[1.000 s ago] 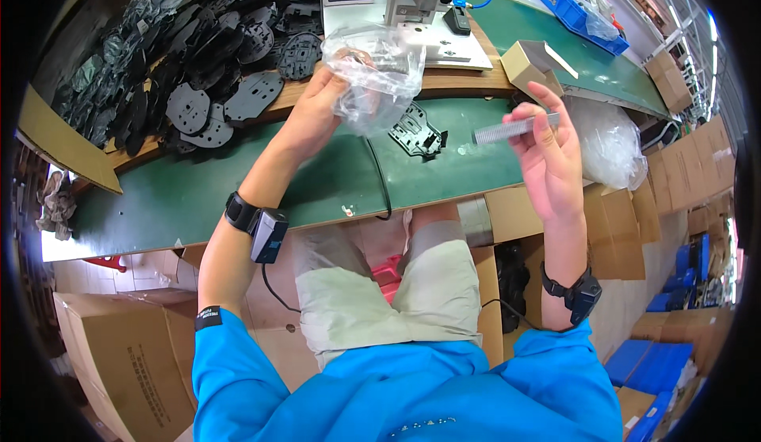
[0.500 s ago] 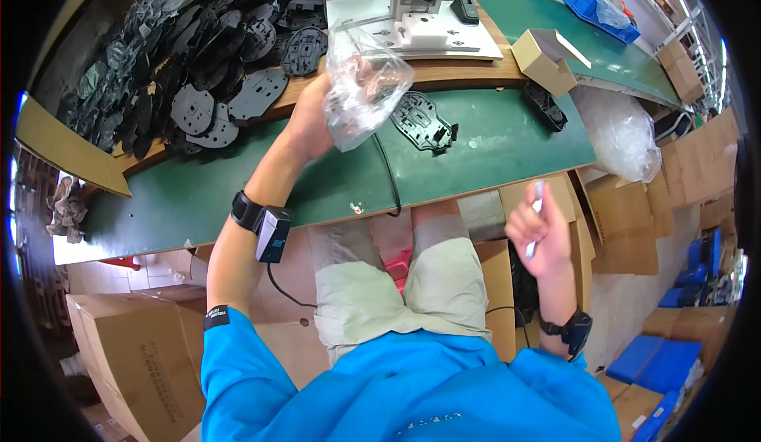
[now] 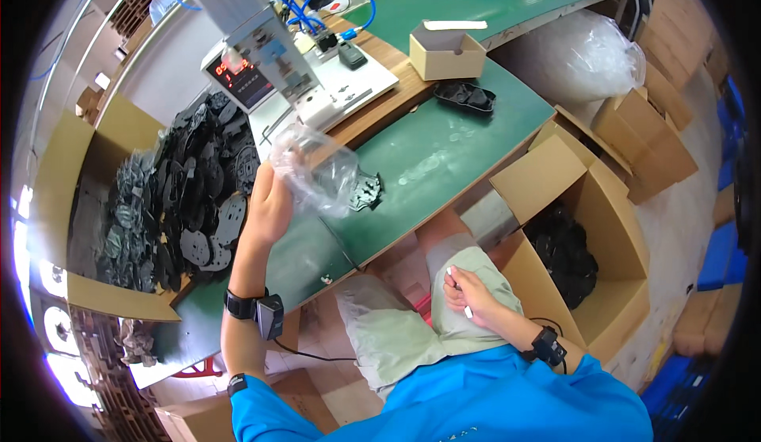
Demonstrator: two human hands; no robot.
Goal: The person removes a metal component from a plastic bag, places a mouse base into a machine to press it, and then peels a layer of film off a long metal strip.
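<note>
Over the green bench, my left hand grips a crumpled clear plastic bag, its fingers partly hidden behind the film. Just beyond the bag lies a black plastic part with pale spots, flat on the bench and partly covered by the bag in this view. My right hand is closed around a slim white pen-like stick, above my right thigh and apart from the bench. Both wrists wear dark strapped devices.
A press-like machine with a red-lit display stands behind the bag. Piled black plates fill the left side. A small cardboard box and black tray-like part sit on the bench; an open carton holding dark pieces stands right.
The view has turned and tilted, bringing the open carton and more of the machine into sight. My right hand has come inward over my thigh, still holding the stick; the left keeps the bag.
</note>
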